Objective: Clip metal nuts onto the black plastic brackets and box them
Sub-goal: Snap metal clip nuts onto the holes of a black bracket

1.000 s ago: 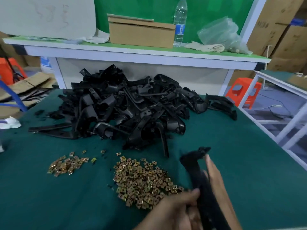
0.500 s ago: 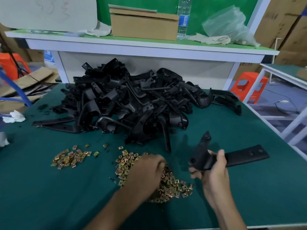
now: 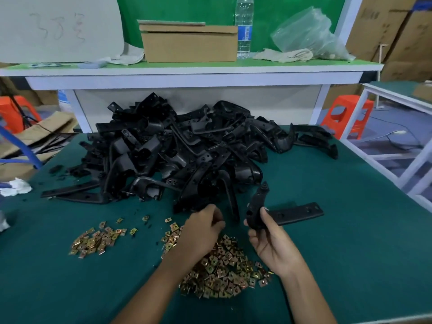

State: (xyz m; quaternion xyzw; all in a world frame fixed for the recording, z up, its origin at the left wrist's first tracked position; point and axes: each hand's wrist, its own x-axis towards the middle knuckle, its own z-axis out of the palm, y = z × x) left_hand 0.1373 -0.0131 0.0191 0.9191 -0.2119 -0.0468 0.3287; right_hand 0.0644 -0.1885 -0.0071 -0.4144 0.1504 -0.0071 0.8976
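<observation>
- Lifting off the nuts, is it, that left grip (image 3: 205,228)?
- Yes. Half a second back it lay palm down in the big nut pile (image 3: 219,270). Now it is raised over the pile's far edge, fingers curled in, just left of the bracket (image 3: 257,211). Whether a nut is pinched inside I cannot tell, because the fingers hide it.
- And the right grip (image 3: 268,239)?
- Wrapped round the bend of that bracket, holding it up over the worktop (image 3: 350,242), at the far right of the big pile. One arm of the bracket points away, and the long arm with its holes reaches out to the right. It has barely shifted.
- What does that mean for the job?
- I judge the picking is over and the clipping comes next. The two grips are near each other but apart. This piece is not boxed yet. The heap of brackets (image 3: 177,150) waits at the far side, and a small nut pile (image 3: 95,239) lies at near left.
- Any writing to read?
- Little. The white board (image 3: 58,29) at far left bears faint handwritten marks, the first like a 3, the rest unclear. The water bottle (image 3: 244,26), beside the cardboard box (image 3: 189,43), has a blue label too small to read. The cartons (image 3: 383,24) at far right carry print that is also illegible.
</observation>
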